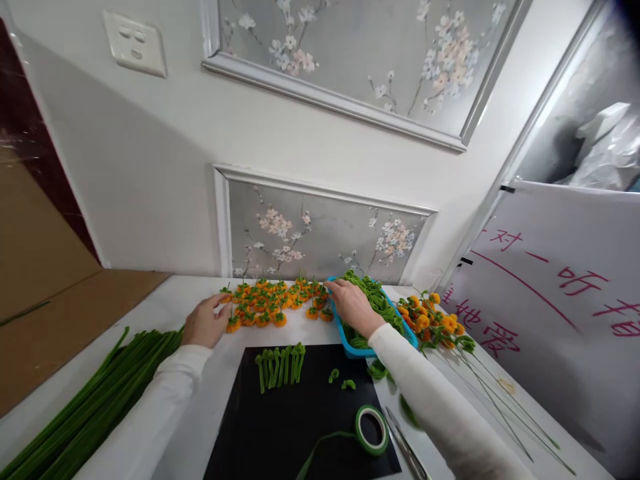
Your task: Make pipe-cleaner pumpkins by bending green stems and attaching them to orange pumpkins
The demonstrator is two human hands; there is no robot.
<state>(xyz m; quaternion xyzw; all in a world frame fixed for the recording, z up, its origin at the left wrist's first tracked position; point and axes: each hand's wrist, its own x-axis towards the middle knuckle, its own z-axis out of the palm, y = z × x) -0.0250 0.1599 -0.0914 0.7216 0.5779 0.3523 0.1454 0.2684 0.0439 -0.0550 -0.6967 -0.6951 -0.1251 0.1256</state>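
Note:
Several small orange pompom flowers with green tops [273, 303] lie in a patch at the back of the white table [165, 303]. My left hand [206, 321] rests at the patch's left edge, fingertips touching the nearest flowers. My right hand [353, 305] lies at the patch's right edge, over the rim of a blue tray [345, 337] filled with green curled pieces. Whether either hand grips a flower is hidden by the fingers.
A black mat [295, 420] lies in front with short green stems [280, 365], two small green bits [341, 380] and a green tape roll [372, 430]. Long green stems [95, 400] lie left. Finished orange flowers on wires [440, 327] lie right, scissors [405, 450] beside the tape. A whiteboard [560, 293] leans right.

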